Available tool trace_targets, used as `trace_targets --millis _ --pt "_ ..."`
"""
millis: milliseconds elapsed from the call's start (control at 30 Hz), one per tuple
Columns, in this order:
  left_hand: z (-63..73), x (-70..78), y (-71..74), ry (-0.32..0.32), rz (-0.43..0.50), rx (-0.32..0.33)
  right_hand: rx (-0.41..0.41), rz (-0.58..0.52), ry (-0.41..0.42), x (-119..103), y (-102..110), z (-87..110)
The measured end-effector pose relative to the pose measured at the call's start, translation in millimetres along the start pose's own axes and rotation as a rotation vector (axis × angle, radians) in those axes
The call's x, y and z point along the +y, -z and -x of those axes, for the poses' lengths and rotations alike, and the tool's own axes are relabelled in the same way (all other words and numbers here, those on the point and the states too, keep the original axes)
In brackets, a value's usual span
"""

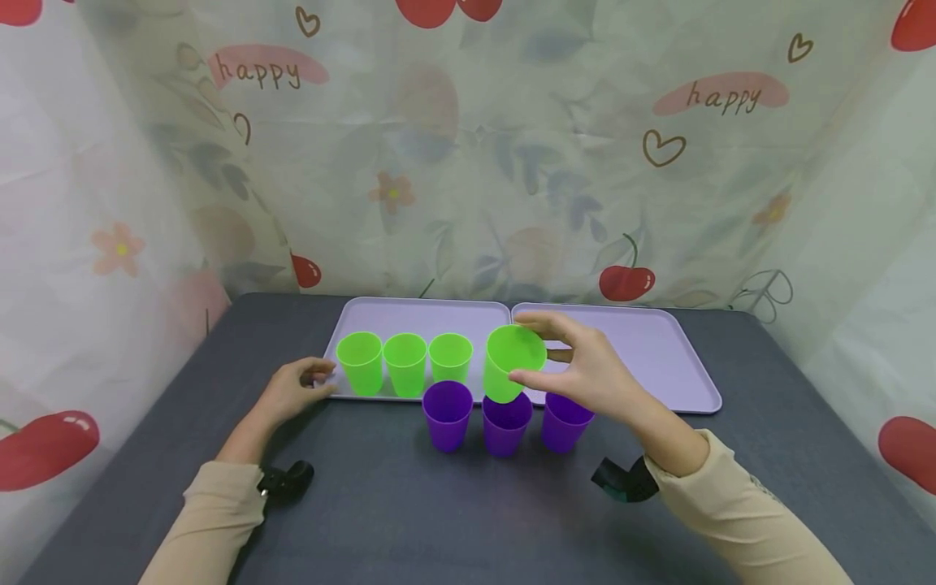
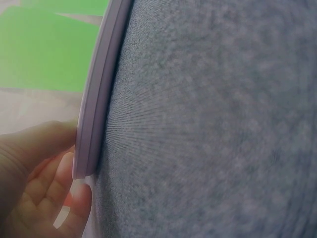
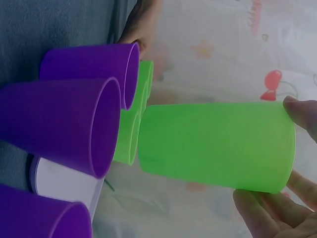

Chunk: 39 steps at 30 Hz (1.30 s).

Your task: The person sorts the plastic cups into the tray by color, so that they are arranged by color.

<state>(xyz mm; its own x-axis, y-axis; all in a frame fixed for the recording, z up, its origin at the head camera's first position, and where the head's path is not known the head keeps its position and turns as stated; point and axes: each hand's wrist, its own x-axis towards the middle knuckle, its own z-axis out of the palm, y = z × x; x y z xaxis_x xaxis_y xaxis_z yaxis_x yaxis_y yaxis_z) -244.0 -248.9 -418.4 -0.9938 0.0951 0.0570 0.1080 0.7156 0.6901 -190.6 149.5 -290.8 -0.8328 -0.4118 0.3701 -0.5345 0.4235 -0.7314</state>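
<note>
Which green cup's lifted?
The rightmost green cup, held up in the right hand; the other three green cups stand on the left lilac tray.

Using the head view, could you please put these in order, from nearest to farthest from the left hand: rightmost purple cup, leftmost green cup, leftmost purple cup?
1. Leftmost green cup: on the left tray, just right of the left hand.
2. Leftmost purple cup: farther right, on the dark table.
3. Rightmost purple cup: opposite end of the purple row.

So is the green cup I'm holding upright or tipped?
Upright. The green cup opens upward in your right hand, like the purple cups.
</note>
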Motion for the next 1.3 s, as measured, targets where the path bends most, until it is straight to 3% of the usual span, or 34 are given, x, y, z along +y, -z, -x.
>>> trace_targets --millis 700,1300 --pt "0.2 2.6 -0.1 0.007 -0.002 0.002 -0.131 0.081 0.084 27.6 18.9 -19.4" --pt "2.6 5.3 0.4 0.020 -0.002 0.005 -0.246 0.053 0.052 45.9 21.8 -48.2"
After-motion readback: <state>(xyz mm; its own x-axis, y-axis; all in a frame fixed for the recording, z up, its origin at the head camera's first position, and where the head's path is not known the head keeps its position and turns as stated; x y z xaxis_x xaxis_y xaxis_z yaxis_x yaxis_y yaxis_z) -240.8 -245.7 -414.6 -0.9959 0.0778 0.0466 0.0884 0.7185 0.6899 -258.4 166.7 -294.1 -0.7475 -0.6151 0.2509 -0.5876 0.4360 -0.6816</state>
